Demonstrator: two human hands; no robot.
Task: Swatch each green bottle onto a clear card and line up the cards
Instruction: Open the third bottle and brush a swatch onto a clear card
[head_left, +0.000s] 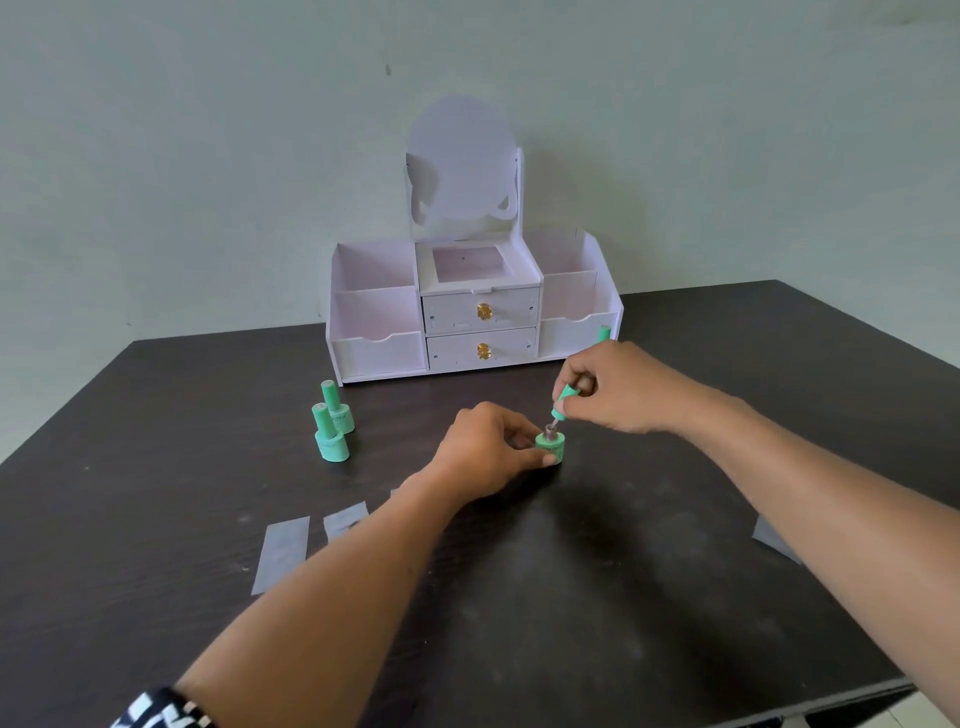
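Open green bottle (551, 451) mid-bench (571, 597), left hand (488, 452) fingers clamped round its base. Right hand (618, 387) fingers pinch the brush cap (565, 401); its axis tilts toward 1 o'clock, stem tip at the neck. Clear cards (283, 548) at 8 o'clock of the bottle, spare card (769, 538) at 4 o'clock beside the right forearm.

The dark wood-grain surface (649, 545) looks matt and scuffed, the mint-green plastic bottles (331, 441) smooth, the clear plastic cards (280, 553) faintly glossy, the pale-pink board organiser (379, 353) matt.
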